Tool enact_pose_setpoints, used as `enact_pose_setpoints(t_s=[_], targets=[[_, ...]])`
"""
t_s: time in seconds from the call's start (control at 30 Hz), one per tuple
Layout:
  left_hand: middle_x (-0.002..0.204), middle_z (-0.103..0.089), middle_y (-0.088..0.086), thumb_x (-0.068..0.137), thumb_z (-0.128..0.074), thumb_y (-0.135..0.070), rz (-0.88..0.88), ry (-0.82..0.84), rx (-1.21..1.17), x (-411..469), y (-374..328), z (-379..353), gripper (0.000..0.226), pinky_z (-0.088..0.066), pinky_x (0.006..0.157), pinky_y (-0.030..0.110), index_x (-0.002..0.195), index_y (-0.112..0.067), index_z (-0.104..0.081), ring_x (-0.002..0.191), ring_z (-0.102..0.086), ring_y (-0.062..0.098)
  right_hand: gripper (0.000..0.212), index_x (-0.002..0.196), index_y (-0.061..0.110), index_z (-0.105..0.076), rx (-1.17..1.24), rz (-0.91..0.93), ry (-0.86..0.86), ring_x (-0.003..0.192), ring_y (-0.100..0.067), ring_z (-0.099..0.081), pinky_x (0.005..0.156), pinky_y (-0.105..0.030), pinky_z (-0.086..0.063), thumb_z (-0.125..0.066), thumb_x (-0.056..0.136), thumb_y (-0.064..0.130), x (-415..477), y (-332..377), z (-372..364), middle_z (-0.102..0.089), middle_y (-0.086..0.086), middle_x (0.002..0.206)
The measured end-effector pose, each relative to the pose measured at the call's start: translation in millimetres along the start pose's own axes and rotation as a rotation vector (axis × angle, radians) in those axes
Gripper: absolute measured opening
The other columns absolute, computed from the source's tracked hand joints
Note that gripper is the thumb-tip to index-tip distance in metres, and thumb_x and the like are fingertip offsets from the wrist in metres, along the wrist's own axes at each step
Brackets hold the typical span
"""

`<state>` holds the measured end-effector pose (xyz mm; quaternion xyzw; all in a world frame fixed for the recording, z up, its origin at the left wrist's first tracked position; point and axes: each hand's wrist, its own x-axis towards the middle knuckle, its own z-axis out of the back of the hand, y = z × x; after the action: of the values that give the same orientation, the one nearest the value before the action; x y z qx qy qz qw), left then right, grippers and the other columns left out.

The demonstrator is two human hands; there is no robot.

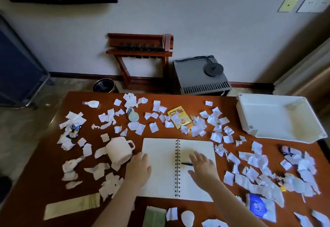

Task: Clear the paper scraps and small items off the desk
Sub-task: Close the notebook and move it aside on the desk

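Several torn white paper scraps (137,126) lie scattered across the brown desk (53,169). An open spiral notebook (160,182) lies in the middle. My left hand (140,168) rests flat on its left page with straight fingers. My right hand (202,167) hovers or rests open over the right page, above a black pen (186,164). Small items sit among the scraps: a yellow packet (179,117), a toy car (75,130), a small white bottle (92,104) and a pear-shaped trinket (133,115).
A white mug (118,151) lies on its side left of the notebook. A white tray (278,118) stands at the back right. A blue packet (258,206), green sponge (154,217), white egg shape (187,217) and paper strip (71,206) lie near me. A bin (103,85) stands beyond the desk.
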<state>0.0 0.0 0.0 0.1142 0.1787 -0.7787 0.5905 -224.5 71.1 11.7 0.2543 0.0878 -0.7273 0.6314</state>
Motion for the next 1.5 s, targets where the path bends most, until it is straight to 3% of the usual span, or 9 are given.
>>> enact_pose_setpoints(t_s=[0.3, 0.53, 0.73, 0.87, 0.97, 1.1, 1.27, 1.4, 1.5], targets=[[0.116, -0.051, 0.007, 0.089, -0.051, -0.042, 0.226, -0.004, -0.111, 26, 0, -1, 0.040, -0.046, 0.081, 0.025, 0.114, -0.011, -0.048, 0.106, -0.053, 0.020, 0.035, 0.128, 0.020, -0.048, 0.003, -0.007, -0.109, 0.129, -0.022, -0.038, 0.104, -0.033, -0.039, -0.051, 0.095, 0.032, 23, -7, -11, -0.035, -0.001, 0.145], [0.112, -0.056, 0.012, 0.073, -0.059, -0.044, 0.709, 0.147, -0.500, 66, -13, -1, 0.058, -0.049, 0.091, 0.051, 0.116, -0.007, -0.048, 0.104, -0.055, 0.032, 0.018, 0.104, 0.016, -0.068, 0.136, -0.036, -0.191, 0.123, -0.025, -0.046, 0.094, -0.038, -0.047, -0.060, 0.089, 0.023, 25, -9, -22, -0.046, -0.004, 0.140], [0.109, -0.057, 0.011, 0.070, -0.064, -0.044, 0.847, 0.186, -0.686, 73, -14, 5, 0.068, -0.050, 0.088, 0.040, 0.121, -0.004, -0.046, 0.101, -0.057, 0.029, 0.020, 0.105, 0.017, -0.070, 0.148, -0.015, -0.221, 0.123, -0.023, -0.046, 0.092, -0.036, -0.045, -0.061, 0.089, 0.025, 27, -14, -24, -0.046, -0.002, 0.140], [0.120, -0.052, 0.015, 0.076, -0.058, -0.048, 0.751, 0.116, -0.536, 66, -17, 15, 0.067, -0.049, 0.089, 0.042, 0.125, -0.004, -0.043, 0.108, -0.052, 0.031, 0.021, 0.106, 0.017, -0.070, 0.129, 0.040, -0.227, 0.123, -0.025, -0.046, 0.095, -0.037, -0.043, -0.059, 0.090, 0.025, 28, -17, -23, -0.047, -0.004, 0.138], [0.109, -0.052, 0.013, 0.086, -0.050, -0.041, 0.530, 0.037, -0.437, 55, -25, 31, 0.042, -0.045, 0.081, 0.039, 0.109, -0.005, -0.050, 0.101, -0.051, 0.029, 0.023, 0.110, 0.015, -0.067, 0.085, 0.133, -0.222, 0.123, -0.026, -0.047, 0.098, -0.038, -0.042, -0.057, 0.091, 0.023, 28, -18, -22, -0.050, -0.005, 0.136], [0.084, -0.055, 0.007, 0.088, -0.046, -0.023, 0.256, -0.030, -0.573, 36, -48, 58, 0.016, -0.043, 0.062, 0.032, 0.085, -0.008, -0.052, 0.074, -0.052, 0.019, 0.031, 0.123, 0.017, -0.057, 0.098, 0.164, -0.186, 0.125, -0.022, -0.044, 0.102, -0.034, -0.038, -0.051, 0.095, 0.029, 25, -18, -15, -0.046, -0.002, 0.138], [0.065, -0.043, -0.002, 0.089, -0.050, -0.021, 0.030, -0.002, -0.547, 24, -84, 81, 0.030, -0.029, 0.052, 0.024, 0.063, -0.014, -0.037, 0.057, -0.039, 0.013, 0.029, 0.120, 0.018, -0.061, 0.430, 0.096, -0.341, 0.107, -0.013, -0.060, 0.089, -0.026, -0.048, -0.053, 0.094, 0.028, 6, -10, 10, -0.063, 0.002, 0.121], [0.068, -0.048, -0.003, 0.091, -0.051, -0.033, -0.064, 0.102, -0.588, 23, -115, 82, 0.032, -0.033, 0.054, 0.023, 0.066, -0.017, -0.041, 0.061, -0.046, 0.012, 0.029, 0.115, 0.018, -0.061, 0.836, 0.020, -0.306, 0.083, -0.009, -0.067, 0.079, -0.025, -0.055, -0.045, 0.097, 0.034, -22, -10, 31, -0.070, 0.004, 0.094], [0.083, -0.057, 0.003, 0.094, -0.044, -0.040, -0.127, 0.194, -0.581, 20, -132, 77, 0.035, -0.042, 0.064, 0.024, 0.085, -0.008, -0.054, 0.078, -0.056, 0.017, 0.029, 0.116, 0.021, -0.058, 1.029, -0.021, -0.285, 0.078, -0.008, -0.068, 0.073, -0.017, -0.052, -0.043, 0.097, 0.037, -39, -17, 38, -0.068, 0.011, 0.089]])
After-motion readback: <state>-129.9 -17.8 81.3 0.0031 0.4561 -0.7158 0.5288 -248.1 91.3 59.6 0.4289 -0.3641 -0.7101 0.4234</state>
